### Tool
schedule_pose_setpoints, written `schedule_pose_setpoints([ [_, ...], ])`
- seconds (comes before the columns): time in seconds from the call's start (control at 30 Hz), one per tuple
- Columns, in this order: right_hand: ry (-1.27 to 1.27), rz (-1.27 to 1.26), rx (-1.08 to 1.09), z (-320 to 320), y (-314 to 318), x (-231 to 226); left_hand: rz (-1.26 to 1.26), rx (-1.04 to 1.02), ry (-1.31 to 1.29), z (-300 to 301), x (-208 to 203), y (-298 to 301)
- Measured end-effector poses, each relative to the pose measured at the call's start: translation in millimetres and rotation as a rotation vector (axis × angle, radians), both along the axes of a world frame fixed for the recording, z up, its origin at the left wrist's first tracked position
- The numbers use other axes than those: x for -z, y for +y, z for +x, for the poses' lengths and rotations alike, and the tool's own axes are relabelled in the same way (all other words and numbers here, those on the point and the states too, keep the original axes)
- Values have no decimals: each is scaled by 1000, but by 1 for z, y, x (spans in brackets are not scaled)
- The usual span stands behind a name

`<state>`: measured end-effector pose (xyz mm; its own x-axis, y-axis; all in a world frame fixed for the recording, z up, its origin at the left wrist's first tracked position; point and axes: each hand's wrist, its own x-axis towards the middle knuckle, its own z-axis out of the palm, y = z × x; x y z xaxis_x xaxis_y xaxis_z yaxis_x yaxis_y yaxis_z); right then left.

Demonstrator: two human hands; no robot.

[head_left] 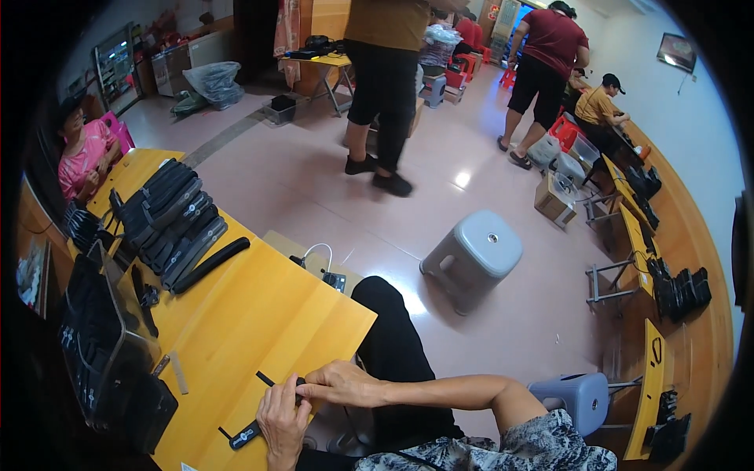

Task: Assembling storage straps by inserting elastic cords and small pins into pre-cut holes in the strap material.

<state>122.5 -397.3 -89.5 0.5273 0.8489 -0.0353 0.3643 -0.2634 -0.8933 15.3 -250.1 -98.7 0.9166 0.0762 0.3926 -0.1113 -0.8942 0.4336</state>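
Note:
At the near edge of the yellow table (259,314), my left hand (281,420) is closed over a flat black strap-like piece (245,436) with a small pale mark at its end. My right hand (343,385) meets it from the right, fingers pinched around a dark part at the piece's upper end. Thin black strips (265,378) show on the tabletop beside my left hand. Much of the piece is hidden under my fingers. Farther up the table lies a stack of similar black pieces (177,228), with one long black strip (210,265) beside it.
A clear-sided bin (126,337) of black pieces stands at the left, near a small flat blade-like tool (179,373). A grey stool (479,247) stands on the floor ahead. One person (385,86) walks past; another (86,157) sits at the far left. Narrow tables (640,243) line the right wall.

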Motion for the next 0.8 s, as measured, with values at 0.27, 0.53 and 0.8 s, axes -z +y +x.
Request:
schedule_pose_setpoints([
  [0.27,-28,3,38,-3,3,-10,-120,-34,47,2,1,4],
  [0.53,-283,-14,18,4,6,-14,-337,-96,47,3,-3,2],
  [0.8,-189,-28,43,-2,10,-11,-127,-77,28,5,2,-1],
])
